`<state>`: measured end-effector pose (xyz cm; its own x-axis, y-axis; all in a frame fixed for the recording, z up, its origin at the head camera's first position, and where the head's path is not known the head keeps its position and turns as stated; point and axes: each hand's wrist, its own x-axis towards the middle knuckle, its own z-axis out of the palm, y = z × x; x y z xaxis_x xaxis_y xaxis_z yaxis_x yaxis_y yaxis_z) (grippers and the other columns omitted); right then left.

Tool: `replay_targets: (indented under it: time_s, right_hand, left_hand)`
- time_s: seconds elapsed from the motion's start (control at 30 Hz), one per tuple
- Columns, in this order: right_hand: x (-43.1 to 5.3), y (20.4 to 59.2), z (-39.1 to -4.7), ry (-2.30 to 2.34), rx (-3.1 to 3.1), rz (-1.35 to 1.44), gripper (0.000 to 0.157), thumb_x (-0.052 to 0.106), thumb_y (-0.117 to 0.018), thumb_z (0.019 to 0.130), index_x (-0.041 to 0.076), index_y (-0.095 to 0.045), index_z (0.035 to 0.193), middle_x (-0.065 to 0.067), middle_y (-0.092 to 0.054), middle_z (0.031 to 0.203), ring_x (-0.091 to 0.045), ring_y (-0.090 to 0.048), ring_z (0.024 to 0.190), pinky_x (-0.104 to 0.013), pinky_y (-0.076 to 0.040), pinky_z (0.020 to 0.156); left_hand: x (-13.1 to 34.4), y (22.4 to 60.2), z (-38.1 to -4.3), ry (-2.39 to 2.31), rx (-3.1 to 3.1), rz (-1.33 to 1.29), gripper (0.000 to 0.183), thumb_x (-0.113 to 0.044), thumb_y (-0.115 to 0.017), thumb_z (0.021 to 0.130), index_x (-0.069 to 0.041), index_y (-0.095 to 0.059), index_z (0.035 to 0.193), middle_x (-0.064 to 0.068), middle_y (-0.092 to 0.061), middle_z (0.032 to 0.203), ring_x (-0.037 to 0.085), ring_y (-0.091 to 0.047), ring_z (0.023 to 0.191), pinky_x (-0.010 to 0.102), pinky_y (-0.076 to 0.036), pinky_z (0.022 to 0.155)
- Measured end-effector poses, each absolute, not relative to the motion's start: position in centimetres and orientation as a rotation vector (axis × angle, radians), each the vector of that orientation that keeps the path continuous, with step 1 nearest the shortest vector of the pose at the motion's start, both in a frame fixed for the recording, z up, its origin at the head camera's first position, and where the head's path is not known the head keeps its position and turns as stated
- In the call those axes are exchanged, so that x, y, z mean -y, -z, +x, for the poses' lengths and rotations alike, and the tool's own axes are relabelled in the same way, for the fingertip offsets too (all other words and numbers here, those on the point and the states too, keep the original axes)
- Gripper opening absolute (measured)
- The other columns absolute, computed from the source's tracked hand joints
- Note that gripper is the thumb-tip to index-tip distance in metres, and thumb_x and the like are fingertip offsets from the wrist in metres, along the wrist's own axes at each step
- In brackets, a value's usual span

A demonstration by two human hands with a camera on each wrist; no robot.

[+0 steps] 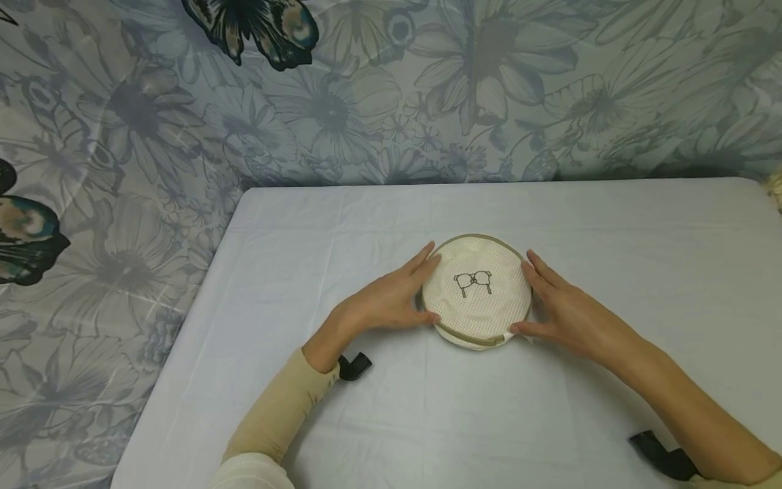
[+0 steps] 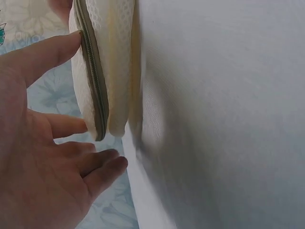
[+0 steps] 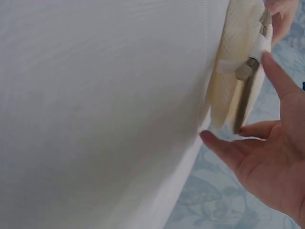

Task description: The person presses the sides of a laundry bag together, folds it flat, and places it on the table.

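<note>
A round cream mesh laundry bag (image 1: 476,305) lies flat on the white table, with a dark line drawing like a pair of glasses or a bra on top. A zipper (image 2: 93,71) runs round its rim. At the bag's left side my left hand (image 1: 394,295) has thumb and fingers spread, the thumb tip touching the rim. Opposite, my right hand (image 1: 565,309) rests fingertips against the right side, its thumb tip by the zipper pull end (image 3: 244,69). Both hands have fairly straight fingers. In the wrist views the bag shows edge-on as a thick disc.
The white-covered table (image 1: 611,224) spreads round the bag, its back edge against a wall with flower-patterned covering (image 1: 379,102). Dark butterfly decorations (image 1: 259,27) are on the covering. Black wrist straps (image 1: 354,367) show under both forearms.
</note>
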<state>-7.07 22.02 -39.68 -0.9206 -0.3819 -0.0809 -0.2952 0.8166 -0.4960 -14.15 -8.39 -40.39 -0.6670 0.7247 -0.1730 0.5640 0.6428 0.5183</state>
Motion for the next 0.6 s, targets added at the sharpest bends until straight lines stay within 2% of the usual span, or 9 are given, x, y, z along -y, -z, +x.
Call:
replay_targets:
  time_s: [0.1, 0.27, 0.37, 0.5, 0.6]
  right_hand:
    - [-22.0, 39.8, -7.0, 0.719, -2.868, -0.565, 0.111, 0.053, -0.078, 0.080, -0.003, -0.020, 0.156, -0.017, -0.009, 0.165, -0.050, -0.037, 0.136, -0.064, -0.041, 0.098]
    - [-21.9, 40.0, -7.0, 0.749, -2.922, -0.668, 0.109, 0.050, -0.081, 0.078, -0.003, -0.025, 0.155, -0.015, -0.013, 0.165, -0.041, -0.029, 0.144, -0.060, -0.040, 0.102]
    - [-21.6, 39.9, -7.1, 0.750, -2.918, -0.731, 0.109, 0.048, -0.082, 0.077, -0.004, -0.025, 0.155, -0.017, -0.014, 0.165, -0.040, -0.020, 0.148, -0.058, -0.031, 0.110]
    - [-21.0, 39.8, -7.5, 0.641, -2.926, -0.844, 0.108, 0.047, -0.082, 0.078, -0.007, -0.026, 0.153, -0.022, -0.018, 0.162, -0.043, -0.019, 0.147, -0.054, -0.017, 0.119]
    - [-20.5, 39.8, -7.7, 0.553, -2.927, -0.913, 0.107, 0.049, -0.081, 0.078, -0.007, -0.028, 0.152, -0.024, -0.020, 0.161, -0.042, -0.019, 0.147, -0.051, -0.016, 0.120]
  left_hand:
    - [8.2, 40.4, -13.9, -0.577, -2.514, 1.073, 0.101, -0.051, -0.071, 0.088, -0.011, -0.013, 0.160, 0.004, 0.008, 0.167, 0.017, -0.015, 0.150, 0.033, -0.029, 0.117]
    - [7.7, 40.4, -13.6, -0.493, -2.578, 1.155, 0.101, -0.060, -0.065, 0.089, -0.009, -0.014, 0.160, 0.008, 0.003, 0.167, 0.020, -0.003, 0.152, 0.035, -0.019, 0.121]
    - [7.4, 40.4, -13.5, -0.464, -2.605, 1.193, 0.102, -0.062, -0.065, 0.088, -0.008, -0.014, 0.160, 0.009, 0.000, 0.167, 0.024, -0.001, 0.153, 0.034, -0.013, 0.122]
    - [6.8, 40.4, -13.4, -0.457, -2.597, 1.242, 0.104, -0.059, -0.068, 0.087, -0.008, -0.014, 0.160, 0.010, -0.001, 0.166, 0.025, 0.001, 0.153, 0.031, -0.007, 0.122]
    - [6.3, 40.5, -13.3, -0.445, -2.588, 1.260, 0.105, -0.058, -0.069, 0.087, -0.008, -0.013, 0.160, 0.011, 0.000, 0.166, 0.023, 0.003, 0.152, 0.030, -0.005, 0.121]
